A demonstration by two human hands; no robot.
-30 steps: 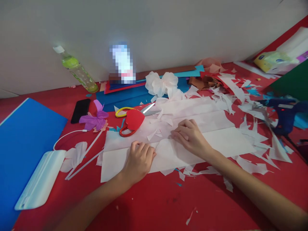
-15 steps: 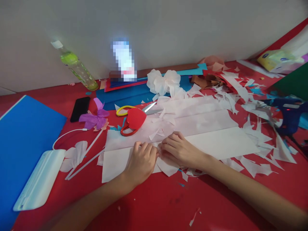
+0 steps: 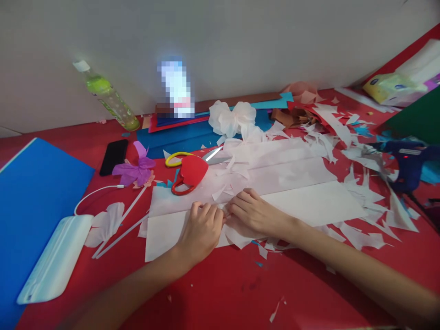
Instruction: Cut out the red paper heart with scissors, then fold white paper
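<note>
My left hand (image 3: 204,231) and my right hand (image 3: 256,213) meet over white crepe paper sheets (image 3: 311,204). The fingers of both are bent and pinched together on a small white crepe paper piece (image 3: 239,237), whose lower edge spreads out beneath my right hand. My fingers hide the pinched part. Just beyond my left hand lie scissors (image 3: 213,156) with a yellow and a red handle loop and a red heart-shaped part over their middle. White paper flowers (image 3: 232,118) rest at the far side of the sheets.
Paper scraps (image 3: 360,233) and a blue glue gun (image 3: 407,162) with a red light are at right. At left are a purple flower (image 3: 135,167), a black phone (image 3: 114,157), a white cabled device (image 3: 57,259) and a blue board (image 3: 30,201). A bottle (image 3: 112,101) leans on the wall.
The view has shifted very slightly. Both hands stay pinched at the same spot on the white crepe paper piece, with barely any finger movement.
</note>
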